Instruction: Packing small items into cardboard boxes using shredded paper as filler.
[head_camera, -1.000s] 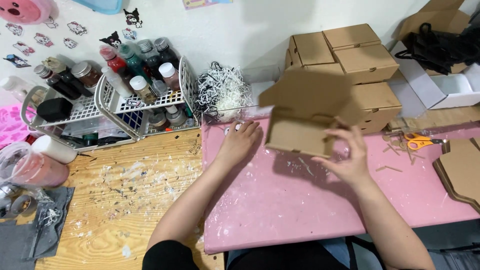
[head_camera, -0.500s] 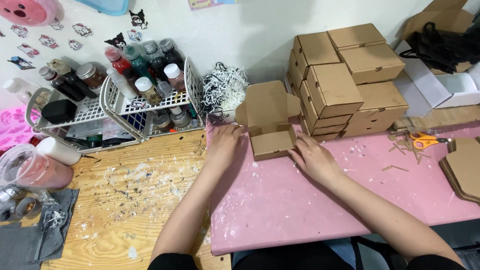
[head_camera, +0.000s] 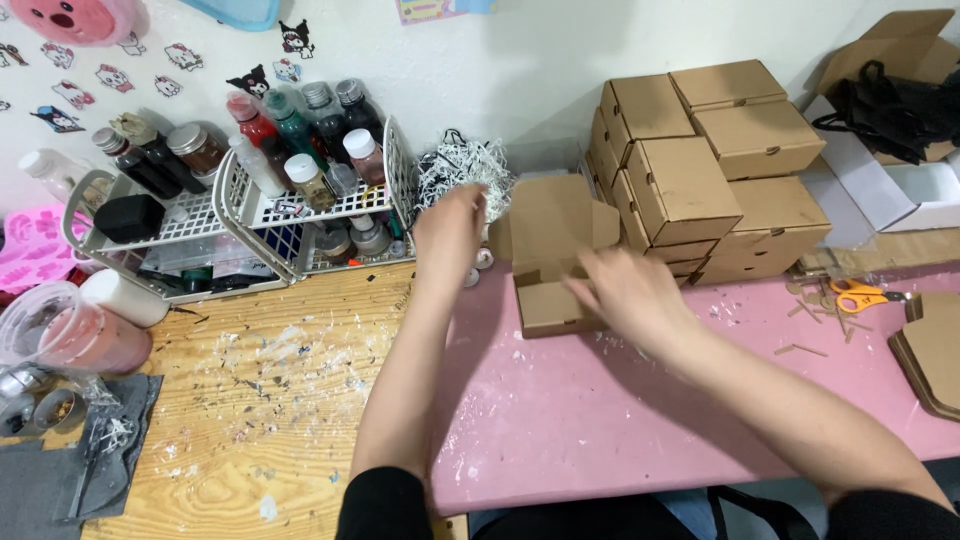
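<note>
Now, reaches out with the left hand (head_camera: 450, 228) to the tangle of white shredded paper (head_camera: 455, 162) against the wall, fingers loosely curled and at the edge of the strands; cannot tell through the blur whether any strands are actually pinched. Steadies with the right hand (head_camera: 622, 292), fingers spread and laid on the right side of the small open brown cardboard box (head_camera: 545, 310), nothing gripped.

Finds that box sitting on the pink mat (head_camera: 600, 420), lid flap thrown back and standing up, just in front of the shredded paper and just beside the stack of closed brown cardboard boxes (head_camera: 700, 180). Shows no filling inside, as far as can be seen.

Reads, as a judgement, as the gathering step: one hand at the shred, the other holding the box in place. Calls next for a firm pinch on a loose clump, a short carry across to the open box, and a steady right hand so the light box does not slide on the mat.

Notes to the left a white wire rack of small bottles (head_camera: 330, 205) on the speckled wooden counter (head_camera: 240, 440), near the reaching forearm. Spots orange-handled scissors (head_camera: 865, 295) well apart on the right.
</note>
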